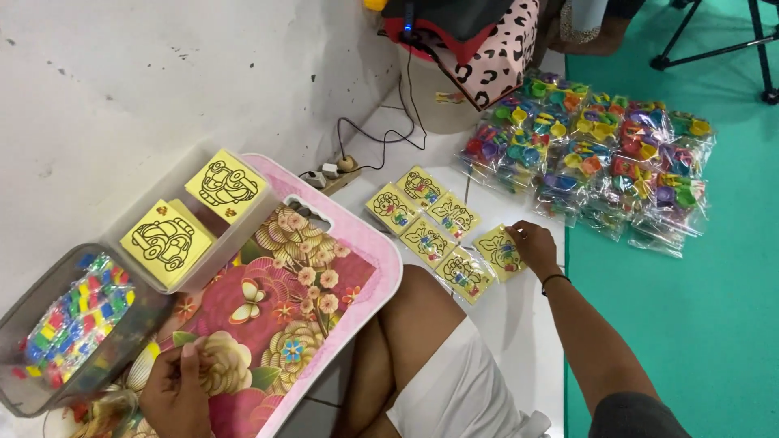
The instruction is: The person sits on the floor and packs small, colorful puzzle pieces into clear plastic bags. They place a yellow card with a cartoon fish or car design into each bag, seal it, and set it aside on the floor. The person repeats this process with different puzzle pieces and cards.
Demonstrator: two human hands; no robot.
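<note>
Right wrist: thin black band (pixel 555 280). Right upper arm: short dark grey sleeve (pixel 637 416). Lap: white shorts (pixel 458 393), hem at mid-thigh. Both hands, right hand (pixel 535 246) and left hand (pixel 174 393), bare; no rings or gloves visible.

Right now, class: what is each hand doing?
Left hand: curled shut, resting on the floral tray; holding anything cannot be told.
Right hand: pinching a yellow picture card.

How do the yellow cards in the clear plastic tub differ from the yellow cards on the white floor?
The yellow cards in the clear plastic tub stand propped on edge, with bare black line drawings of cars. The yellow cards on the white floor lie flat, wrapped in clear bags with coloured bits inside. No hand touches the tub cards; the right hand holds one floor card. Both sets are small yellow squares with black outline art.
</note>
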